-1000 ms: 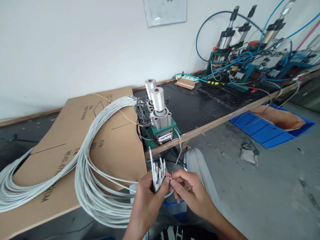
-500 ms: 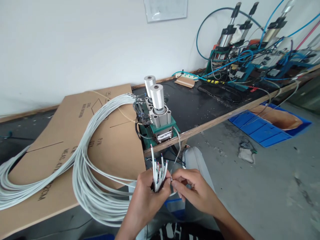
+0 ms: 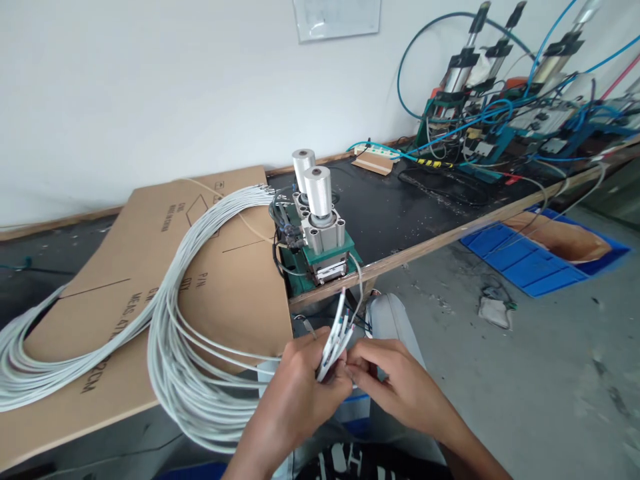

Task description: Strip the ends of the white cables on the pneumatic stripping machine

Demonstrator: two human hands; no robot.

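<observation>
A bunch of white cables (image 3: 334,347) stands up out of my left hand (image 3: 305,383), which is closed around it; coloured wire tips show at some ends. My right hand (image 3: 393,377) is pinched close against the left thumb. Whatever lies between its fingertips is too small and hidden to make out. From the left hand the cables loop away as a thick white coil (image 3: 200,400) over the edge of the cardboard. Just beyond my hands, at the bench edge, is a small pneumatic press (image 3: 323,233) with two knurled metal cylinders on a green base.
A flat cardboard sheet (image 3: 245,287) covers the left part of the black bench (image 3: 380,213), with more white cables across it. Several larger pneumatic machines (image 3: 460,87) with blue hoses stand at the back right. A blue crate (image 3: 530,263) sits on the floor.
The cable bunch in my left hand has tilted to the right, and that hand has shifted slightly right. My right hand stays pinched beside it. The view has moved a little.
</observation>
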